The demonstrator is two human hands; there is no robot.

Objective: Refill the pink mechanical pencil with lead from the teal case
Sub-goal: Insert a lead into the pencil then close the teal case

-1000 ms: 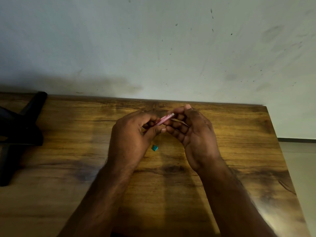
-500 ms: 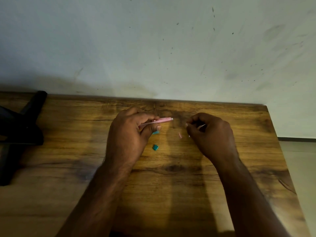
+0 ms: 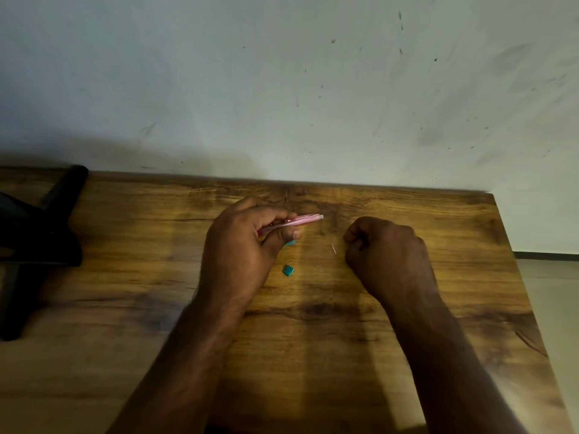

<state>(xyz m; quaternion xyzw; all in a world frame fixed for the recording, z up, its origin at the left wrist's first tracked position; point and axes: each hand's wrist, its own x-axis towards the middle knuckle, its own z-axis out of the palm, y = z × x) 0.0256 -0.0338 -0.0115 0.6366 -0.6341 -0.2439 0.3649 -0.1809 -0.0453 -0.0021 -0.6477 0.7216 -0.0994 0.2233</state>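
Lying nr the tabletop (image 3: 125, 308) far edge, the pink pencil (image 3: 293, 222) is gripped by curled left hand (image 3: 241, 249); right hand (image 3: 385, 255) fisted, contents can't be told. Small teal piece (image 3: 288, 270) seen btwn hands.

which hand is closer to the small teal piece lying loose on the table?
Left. The left hand sits just beside the small teal piece, holding the pink pencil. The right hand is farther off on its other side.
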